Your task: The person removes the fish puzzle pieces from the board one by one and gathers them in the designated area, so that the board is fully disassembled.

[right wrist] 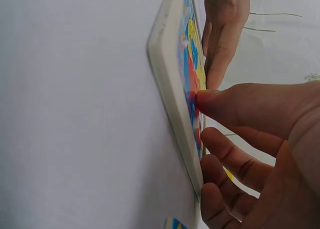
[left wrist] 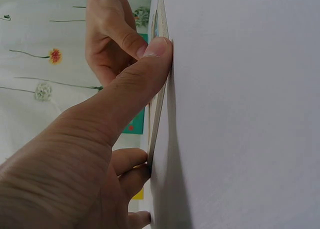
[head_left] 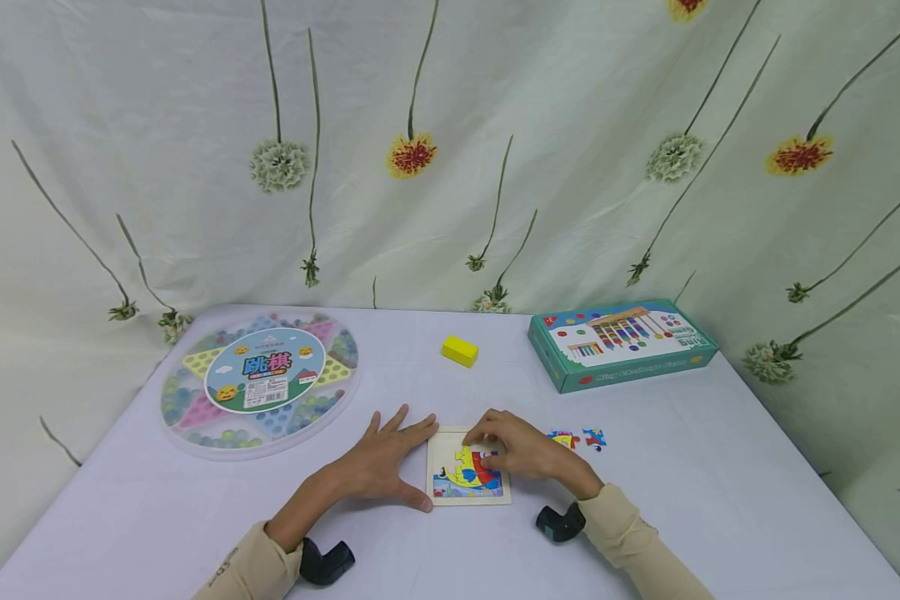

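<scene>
while braced flat on the white tablecloth [head_left: 645,500], left hand [head_left: 381,461] with fingers spread and straight, thumb pressed along the nine o'clock edge of the small square wooden puzzle tray [head_left: 432,467], probably to stop it sliding. right hand [head_left: 521,451] curled over the tray from three o'clock, fingertips pushing a coloured piece of the yellow, red and blue puzzle picture [head_left: 471,472] down into place; hard to tell whether pinching or only pressing.

seen from the left wrist only: thumb [left wrist: 150,64] tight against the tray's thin edge, other fingers tucked at its lower side. seen from the right wrist only: thumb tip [right wrist: 210,100] resting on the picture surface, tray rim pale and rounded, other fingers loosely bent near the rim. neither wrist view gives the layout; head view does.

just beyond, at two o'clock of the tray, two loose coloured puzzle pieces [head_left: 576,438] waiting within reach. farther, at twelve o'clock, small yellow block [head_left: 460,351]; at ten o'clock, round clear plastic chinese checkers case [head_left: 258,382]; at one o'clock, green cardboard game box [head_left: 621,343]. behind all, flowered cloth backdrop [head_left: 570,125].
</scene>
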`<action>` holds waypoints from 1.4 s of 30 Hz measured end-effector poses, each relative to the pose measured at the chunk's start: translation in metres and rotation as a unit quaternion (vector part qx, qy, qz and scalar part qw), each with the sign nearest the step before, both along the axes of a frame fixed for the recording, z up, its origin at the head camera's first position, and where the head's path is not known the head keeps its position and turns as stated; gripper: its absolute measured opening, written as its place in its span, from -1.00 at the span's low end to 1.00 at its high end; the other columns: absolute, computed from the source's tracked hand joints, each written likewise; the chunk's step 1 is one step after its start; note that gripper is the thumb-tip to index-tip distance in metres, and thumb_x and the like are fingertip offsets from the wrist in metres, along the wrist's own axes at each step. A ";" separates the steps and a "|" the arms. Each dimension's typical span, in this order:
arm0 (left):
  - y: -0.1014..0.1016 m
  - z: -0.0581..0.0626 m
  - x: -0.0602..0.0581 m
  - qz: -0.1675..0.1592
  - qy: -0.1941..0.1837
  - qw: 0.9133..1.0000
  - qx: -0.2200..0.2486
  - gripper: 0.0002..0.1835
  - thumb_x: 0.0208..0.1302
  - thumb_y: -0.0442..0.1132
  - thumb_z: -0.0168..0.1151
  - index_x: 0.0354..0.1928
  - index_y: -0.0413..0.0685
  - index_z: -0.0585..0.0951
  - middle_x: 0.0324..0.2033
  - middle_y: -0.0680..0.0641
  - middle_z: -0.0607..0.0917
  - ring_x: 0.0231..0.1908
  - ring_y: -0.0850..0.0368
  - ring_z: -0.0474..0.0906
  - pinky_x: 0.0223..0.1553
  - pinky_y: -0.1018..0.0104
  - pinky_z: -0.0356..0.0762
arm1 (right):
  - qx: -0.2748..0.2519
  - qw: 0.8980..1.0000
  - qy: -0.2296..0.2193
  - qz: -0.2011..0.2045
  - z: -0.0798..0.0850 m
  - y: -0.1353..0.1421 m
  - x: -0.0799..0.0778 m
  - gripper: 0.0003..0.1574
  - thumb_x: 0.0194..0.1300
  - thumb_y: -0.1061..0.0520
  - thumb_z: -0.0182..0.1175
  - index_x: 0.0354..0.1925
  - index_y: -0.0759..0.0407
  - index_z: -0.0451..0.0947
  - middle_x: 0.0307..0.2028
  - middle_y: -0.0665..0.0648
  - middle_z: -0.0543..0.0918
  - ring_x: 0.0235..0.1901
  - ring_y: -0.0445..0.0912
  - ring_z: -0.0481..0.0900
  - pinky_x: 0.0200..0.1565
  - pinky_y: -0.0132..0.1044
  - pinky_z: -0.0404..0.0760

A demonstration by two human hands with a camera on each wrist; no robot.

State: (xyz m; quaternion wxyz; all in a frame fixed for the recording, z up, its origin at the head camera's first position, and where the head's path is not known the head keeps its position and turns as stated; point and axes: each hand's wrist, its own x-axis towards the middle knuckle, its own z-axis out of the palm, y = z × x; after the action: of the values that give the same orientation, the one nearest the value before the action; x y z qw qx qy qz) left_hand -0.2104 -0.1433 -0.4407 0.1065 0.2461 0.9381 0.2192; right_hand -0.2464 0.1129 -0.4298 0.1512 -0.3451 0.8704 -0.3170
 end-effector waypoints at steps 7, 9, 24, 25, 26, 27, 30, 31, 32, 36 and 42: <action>0.000 0.001 0.000 -0.001 0.000 1.000 -0.001 0.16 -0.24 0.34 0.46 0.44 0.05 0.24 0.45 0.06 0.19 0.48 -0.19 -0.24 0.36 -0.32 -0.45 | 0.004 1.000 0.008 -0.002 0.000 0.000 0.001 -0.65 0.24 0.24 0.26 0.02 0.08 0.60 -0.11 -0.06 0.52 -0.07 -0.14 0.41 0.02 -0.24 0.49; 0.001 0.001 0.000 -0.001 0.000 1.000 0.000 0.16 -0.24 0.33 0.46 0.44 0.05 0.24 0.45 0.06 0.19 0.48 -0.19 -0.23 0.36 -0.32 -0.45 | 0.003 1.000 0.010 -0.002 0.000 0.000 0.001 -0.65 0.24 0.25 0.26 0.02 0.08 0.59 -0.11 -0.05 0.52 -0.07 -0.13 0.41 0.01 -0.24 0.49; 0.000 0.001 0.000 0.000 -0.001 1.000 -0.003 0.16 -0.23 0.33 0.47 0.44 0.05 0.23 0.45 0.06 0.18 0.48 -0.18 -0.24 0.36 -0.31 -0.46 | -0.002 1.000 0.014 -0.003 -0.001 -0.001 0.001 -0.66 0.23 0.26 0.26 -0.02 0.06 0.55 -0.14 -0.07 0.52 -0.07 -0.12 0.41 0.02 -0.22 0.50; 0.000 0.001 0.000 0.000 -0.001 1.000 -0.003 0.16 -0.23 0.33 0.46 0.44 0.05 0.23 0.45 0.07 0.18 0.48 -0.18 -0.25 0.36 -0.30 -0.46 | -0.002 1.000 0.014 -0.004 -0.001 -0.001 0.001 -0.67 0.23 0.26 0.26 -0.02 0.06 0.55 -0.14 -0.07 0.52 -0.07 -0.12 0.41 0.02 -0.22 0.50; 0.000 0.000 0.000 0.000 0.000 1.000 -0.004 0.16 -0.23 0.34 0.46 0.45 0.05 0.23 0.45 0.07 0.18 0.48 -0.17 -0.25 0.36 -0.30 -0.46 | -0.002 1.000 0.013 -0.005 -0.001 -0.001 0.001 -0.67 0.23 0.26 0.26 -0.02 0.05 0.54 -0.15 -0.07 0.52 -0.07 -0.12 0.41 0.02 -0.21 0.50; 0.000 0.000 0.000 0.000 0.000 1.000 -0.005 0.16 -0.23 0.34 0.46 0.45 0.05 0.23 0.45 0.07 0.18 0.48 -0.17 -0.25 0.37 -0.30 -0.46 | -0.002 1.000 0.012 -0.005 -0.001 -0.001 0.001 -0.67 0.23 0.26 0.26 -0.03 0.05 0.54 -0.15 -0.07 0.51 -0.08 -0.12 0.41 0.02 -0.21 0.50; 0.000 0.001 0.000 -0.001 0.001 1.000 -0.005 0.16 -0.23 0.33 0.47 0.45 0.04 0.23 0.45 0.07 0.18 0.48 -0.18 -0.25 0.36 -0.31 -0.45 | -0.002 1.000 0.011 -0.007 -0.001 -0.001 0.001 -0.67 0.23 0.27 0.27 -0.03 0.06 0.52 -0.16 -0.06 0.51 -0.08 -0.12 0.41 0.02 -0.20 0.50; 0.000 0.001 0.000 -0.001 0.001 1.000 -0.005 0.16 -0.23 0.33 0.47 0.45 0.04 0.23 0.45 0.06 0.18 0.48 -0.18 -0.24 0.36 -0.31 -0.45 | -0.002 1.000 0.011 -0.007 -0.001 -0.001 0.001 -0.67 0.23 0.27 0.27 -0.03 0.06 0.52 -0.16 -0.06 0.51 -0.09 -0.12 0.40 0.02 -0.20 0.49; 0.000 0.001 0.000 -0.002 0.001 1.000 -0.004 0.16 -0.23 0.33 0.47 0.44 0.04 0.23 0.45 0.06 0.18 0.48 -0.18 -0.24 0.36 -0.31 -0.45 | -0.002 1.000 0.011 -0.007 -0.001 -0.001 0.001 -0.67 0.23 0.27 0.27 -0.04 0.06 0.51 -0.16 -0.06 0.51 -0.09 -0.12 0.40 0.01 -0.20 0.49; 0.000 0.001 0.000 -0.001 0.001 1.000 -0.002 0.15 -0.23 0.32 0.47 0.44 0.04 0.24 0.45 0.06 0.19 0.48 -0.18 -0.24 0.36 -0.31 -0.45 | -0.008 1.000 0.009 -0.007 -0.001 -0.002 0.001 -0.67 0.22 0.28 0.27 -0.04 0.07 0.51 -0.18 -0.05 0.51 -0.10 -0.12 0.40 0.01 -0.22 0.49; 0.000 0.001 0.001 0.000 0.002 1.000 0.002 0.15 -0.23 0.31 0.48 0.44 0.04 0.24 0.45 0.06 0.19 0.48 -0.19 -0.23 0.36 -0.32 -0.45 | -0.033 0.999 -0.009 -0.009 0.000 -0.001 0.002 -0.72 0.22 0.29 0.26 -0.08 0.11 0.51 -0.21 -0.03 0.53 -0.14 -0.11 0.42 -0.02 -0.30 0.49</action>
State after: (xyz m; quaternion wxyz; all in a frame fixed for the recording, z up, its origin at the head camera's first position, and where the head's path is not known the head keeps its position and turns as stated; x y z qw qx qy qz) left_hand -0.2094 -0.1431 -0.4401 0.1038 0.2469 0.9379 0.2204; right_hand -0.2447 0.1115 -0.4301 0.1450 -0.3393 0.8612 -0.3497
